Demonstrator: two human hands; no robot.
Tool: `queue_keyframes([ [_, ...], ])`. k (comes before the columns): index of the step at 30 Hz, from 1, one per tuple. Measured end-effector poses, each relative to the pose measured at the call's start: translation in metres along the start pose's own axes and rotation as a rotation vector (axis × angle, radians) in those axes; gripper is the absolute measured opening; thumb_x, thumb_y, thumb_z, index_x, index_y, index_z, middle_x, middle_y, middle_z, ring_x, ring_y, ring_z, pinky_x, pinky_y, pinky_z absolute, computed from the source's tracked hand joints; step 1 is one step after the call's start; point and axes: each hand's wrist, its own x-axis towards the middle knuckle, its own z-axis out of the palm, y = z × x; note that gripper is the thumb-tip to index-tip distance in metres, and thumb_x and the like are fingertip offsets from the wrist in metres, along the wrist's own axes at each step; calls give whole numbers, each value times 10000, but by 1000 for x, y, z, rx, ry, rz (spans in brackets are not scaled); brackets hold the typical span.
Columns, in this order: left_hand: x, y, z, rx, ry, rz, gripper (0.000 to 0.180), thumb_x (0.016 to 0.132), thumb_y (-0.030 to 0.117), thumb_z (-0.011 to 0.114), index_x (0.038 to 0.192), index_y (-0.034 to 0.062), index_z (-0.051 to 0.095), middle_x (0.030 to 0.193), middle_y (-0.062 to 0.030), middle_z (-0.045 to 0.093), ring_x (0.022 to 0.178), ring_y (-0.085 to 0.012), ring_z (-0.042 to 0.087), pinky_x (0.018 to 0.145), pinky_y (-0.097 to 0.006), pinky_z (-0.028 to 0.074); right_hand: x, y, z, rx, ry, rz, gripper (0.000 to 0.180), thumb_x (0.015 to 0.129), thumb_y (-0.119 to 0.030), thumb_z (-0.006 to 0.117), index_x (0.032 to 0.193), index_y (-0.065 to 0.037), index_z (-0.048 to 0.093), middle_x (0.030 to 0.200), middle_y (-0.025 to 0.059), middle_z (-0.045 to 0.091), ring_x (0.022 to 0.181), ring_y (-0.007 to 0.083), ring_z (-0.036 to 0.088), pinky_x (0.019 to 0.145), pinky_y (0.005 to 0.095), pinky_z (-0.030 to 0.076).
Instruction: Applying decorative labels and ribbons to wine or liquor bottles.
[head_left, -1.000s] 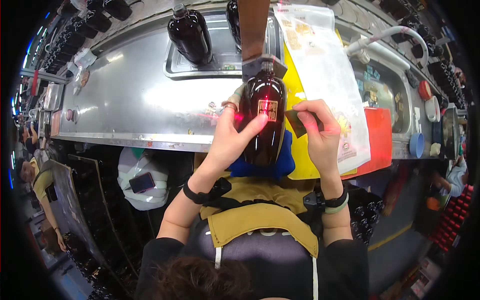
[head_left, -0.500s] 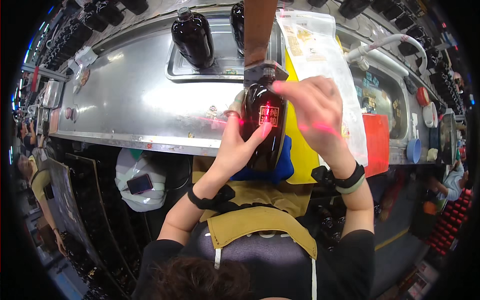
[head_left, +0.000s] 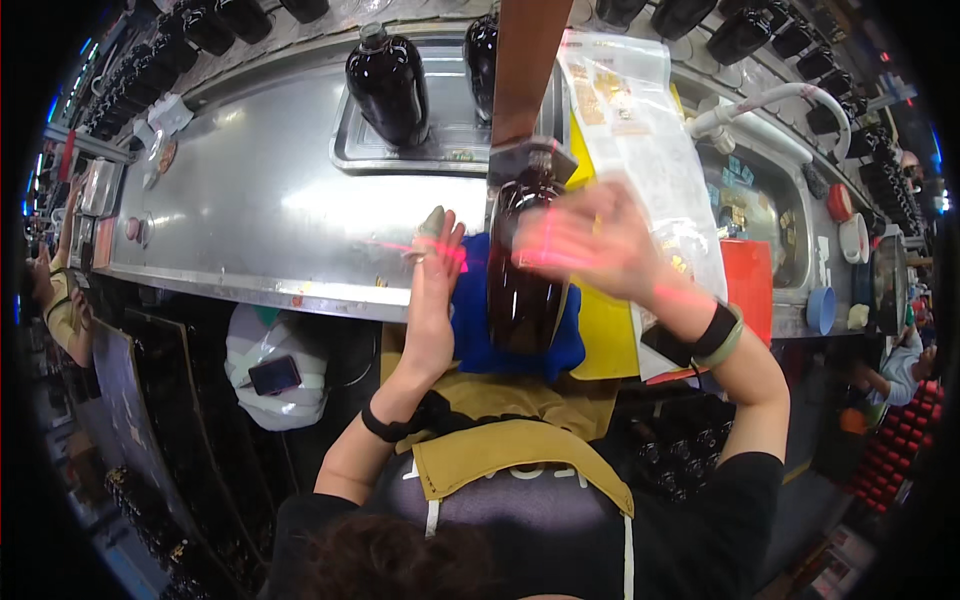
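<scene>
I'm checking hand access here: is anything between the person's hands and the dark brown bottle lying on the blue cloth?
Nothing visible. The left hand lies open right beside the dark brown bottle on the blue cloth; the blurred right hand is over its upper part.

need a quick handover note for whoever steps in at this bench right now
Left hand: open, flat beside the dark brown bottle, on the blue cloth; contact unclear.
Right hand: motion-blurred over the bottle's upper front; grip cannot be told.
Bottle lies on the blue cloth at the front edge of the steel counter, neck under a brown post.
Two more dark bottles stand on the tray behind.
Label state hidden by the right hand.
</scene>
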Motion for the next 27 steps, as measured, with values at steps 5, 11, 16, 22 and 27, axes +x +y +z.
queue_keyframes([
  [5,6,-5,-6,26,29,-38,796,1105,618,162,1660,47,155,1695,-182,272,1564,-326,285,1289,-466,202,-20,-30,1,322,-12,84,272,837,-154,716,1108,-142,736,986,-13,708,769,178,580,684,342,475],
  [11,10,1,-5,65,-5,-16,806,1100,629,152,1654,43,180,1677,-194,304,1550,-335,313,1281,-472,220,-33,-9,9,10,157,39,220,800,-96,735,1007,-162,772,976,-46,748,735,142,579,741,303,447],
  [16,17,4,-3,32,-24,-47,806,1103,625,170,1639,26,227,1662,-198,338,1544,-328,325,1274,-469,232,-19,-34,3,164,35,130,316,795,-121,746,1111,-135,753,994,-47,715,757,132,594,690,307,482],
  [22,31,15,6,33,-93,4,784,1115,597,194,1611,-1,296,1644,-186,382,1555,-297,318,1277,-448,218,-34,-18,-2,-67,78,108,310,812,-119,763,1115,-184,764,1105,-13,756,796,139,636,704,309,497],
  [27,51,13,20,76,-161,108,540,1069,252,569,1513,-41,475,1491,-146,555,1396,-208,494,1205,-361,336,-32,-53,-17,156,-20,4,292,834,-132,715,1111,-193,784,1098,-32,763,836,115,642,669,283,512],
])
